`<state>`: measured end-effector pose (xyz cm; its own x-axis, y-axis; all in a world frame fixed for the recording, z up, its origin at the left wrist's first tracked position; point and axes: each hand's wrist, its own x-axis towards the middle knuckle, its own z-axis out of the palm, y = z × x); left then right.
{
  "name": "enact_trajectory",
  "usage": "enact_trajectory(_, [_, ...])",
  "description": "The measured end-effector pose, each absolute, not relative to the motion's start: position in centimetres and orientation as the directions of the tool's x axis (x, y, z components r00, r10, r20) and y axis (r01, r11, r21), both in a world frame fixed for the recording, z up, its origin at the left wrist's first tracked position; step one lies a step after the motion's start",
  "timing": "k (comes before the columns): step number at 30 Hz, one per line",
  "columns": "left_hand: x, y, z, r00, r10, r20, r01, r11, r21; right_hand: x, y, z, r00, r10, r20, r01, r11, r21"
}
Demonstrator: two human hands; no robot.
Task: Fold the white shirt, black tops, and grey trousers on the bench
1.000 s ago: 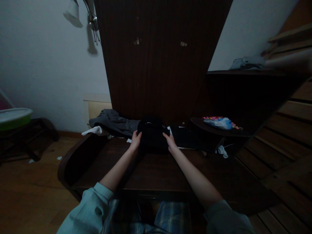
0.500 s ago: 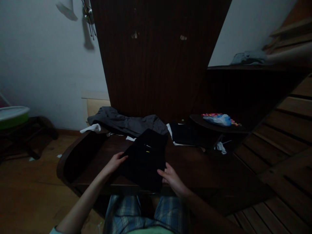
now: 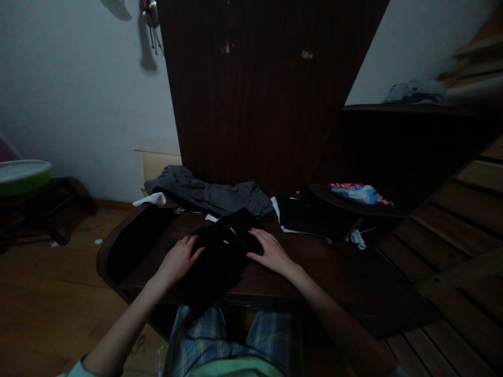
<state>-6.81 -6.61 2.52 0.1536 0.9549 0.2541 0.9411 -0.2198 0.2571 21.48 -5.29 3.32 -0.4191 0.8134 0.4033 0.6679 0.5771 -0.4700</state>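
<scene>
A black cloth garment (image 3: 220, 262) with a small white print and a yellow mark lies rumpled on the dark wooden desk top (image 3: 298, 267); its near end hangs over the front edge. My left hand (image 3: 178, 259) rests at the garment's left side, thumb apart from the fingers. At the right side, my right hand (image 3: 273, 253) touches the cloth with its fingertips, its fingers stretched and the thumb apart. Both hands look open, though the dim light hides where skin meets cloth. Behind the garment lies a crumpled grey garment (image 3: 212, 193).
Right of the grey garment sits a dark folded item with white edges (image 3: 301, 214). A colourful plastic packet (image 3: 357, 193) is on a small rounded shelf. Slatted wood (image 3: 463, 225) stands at right. A green tub (image 3: 25, 178) rests on a low stool at left.
The black garment has gone from spread flat to rumpled, shifting left and nearer me. My right hand has moved forward along its side, and both hands' grips have loosened.
</scene>
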Motion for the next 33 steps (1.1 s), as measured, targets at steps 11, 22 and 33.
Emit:
enact_trajectory(11, [-6.8,-5.3,1.1,0.449,0.89,0.077,0.845,-0.451,0.287,18.3,-6.6,1.8,-0.351,0.911,0.218,0.88,0.4,-0.254])
enact_trajectory(22, [-4.1,-3.5,0.8,0.455,0.881,0.128,0.845,-0.473,0.251,32.8,-10.2,-0.7,0.588,0.808,0.03,0.025,0.019,-1.0])
enact_trajectory(33, [-4.1,-3.6,0.8,0.439,0.891,0.12,0.861,-0.455,0.227,26.3,-9.8,2.8,0.184,0.88,0.437,0.508,0.295,-0.809])
